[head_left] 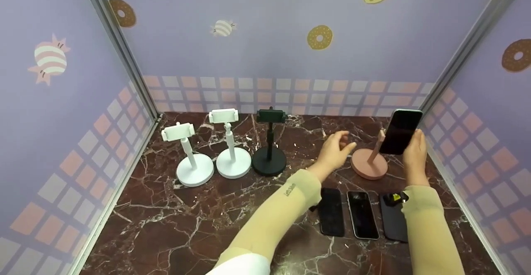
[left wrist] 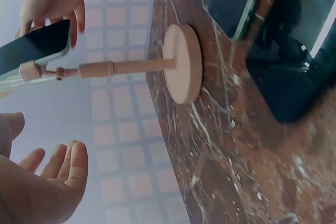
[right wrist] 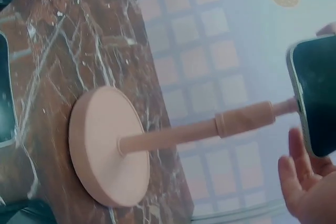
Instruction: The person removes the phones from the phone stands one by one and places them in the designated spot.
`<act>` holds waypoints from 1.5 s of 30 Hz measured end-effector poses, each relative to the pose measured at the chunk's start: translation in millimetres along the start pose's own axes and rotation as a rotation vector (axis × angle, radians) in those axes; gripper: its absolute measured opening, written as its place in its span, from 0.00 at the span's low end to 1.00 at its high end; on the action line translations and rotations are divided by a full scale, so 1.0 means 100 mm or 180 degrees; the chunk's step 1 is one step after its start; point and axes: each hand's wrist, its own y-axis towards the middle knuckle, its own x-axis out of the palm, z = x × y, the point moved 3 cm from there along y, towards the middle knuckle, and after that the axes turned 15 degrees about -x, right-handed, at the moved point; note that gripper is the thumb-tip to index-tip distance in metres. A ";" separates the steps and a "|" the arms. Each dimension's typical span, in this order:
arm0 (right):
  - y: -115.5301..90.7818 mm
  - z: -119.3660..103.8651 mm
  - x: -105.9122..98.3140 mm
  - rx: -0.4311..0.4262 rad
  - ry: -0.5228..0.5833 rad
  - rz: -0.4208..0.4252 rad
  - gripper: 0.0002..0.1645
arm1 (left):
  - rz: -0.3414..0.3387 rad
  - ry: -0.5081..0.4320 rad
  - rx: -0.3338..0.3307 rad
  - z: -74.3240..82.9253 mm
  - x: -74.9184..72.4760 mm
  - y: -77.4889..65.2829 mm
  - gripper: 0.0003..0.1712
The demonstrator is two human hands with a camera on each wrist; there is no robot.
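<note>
A dark-screened smartphone [head_left: 401,132] stands tilted at the top of the pink phone stand [head_left: 370,165], its edge against the pink clamp [left wrist: 30,71] in the left wrist view. My right hand [head_left: 415,159] holds the phone by its right side, with fingers partly behind it in the right wrist view. To the left of the stand, my left hand [head_left: 334,150] is raised with loosely bent fingers and nothing in them. A gap separates it from the stand and phone in the left wrist view.
Two white phone stands [head_left: 233,163] [head_left: 195,170] and a black one [head_left: 269,161] stand in a row on the left. Nearer me lie a black phone [head_left: 332,217], a silver-edged phone [head_left: 363,215] and a dark phone [head_left: 394,223], partly under my right sleeve. Patterned walls [head_left: 265,59] enclose the marble-look table.
</note>
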 end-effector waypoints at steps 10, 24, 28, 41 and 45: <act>-0.12 -0.07 0.14 -0.0346 0.0189 0.0196 0.30 | -0.0384 -0.0055 0.0169 0.18 0.15 -0.03 0.33; -0.34 -0.26 0.34 -0.0710 0.0954 0.0135 0.23 | -0.0491 -0.0503 0.0091 0.22 0.25 0.05 0.28; -0.41 -0.44 0.40 -0.0784 0.0870 -0.0057 0.23 | -0.0228 -0.0467 0.0066 0.24 0.25 0.08 0.24; -0.40 -0.28 0.69 -0.0718 0.1259 0.0030 0.22 | 0.0138 -0.0905 0.0118 0.21 0.04 0.07 0.17; -0.43 -0.39 0.80 -0.0790 0.1487 0.0000 0.21 | 0.0188 -0.0805 0.0256 0.24 -0.12 0.04 0.17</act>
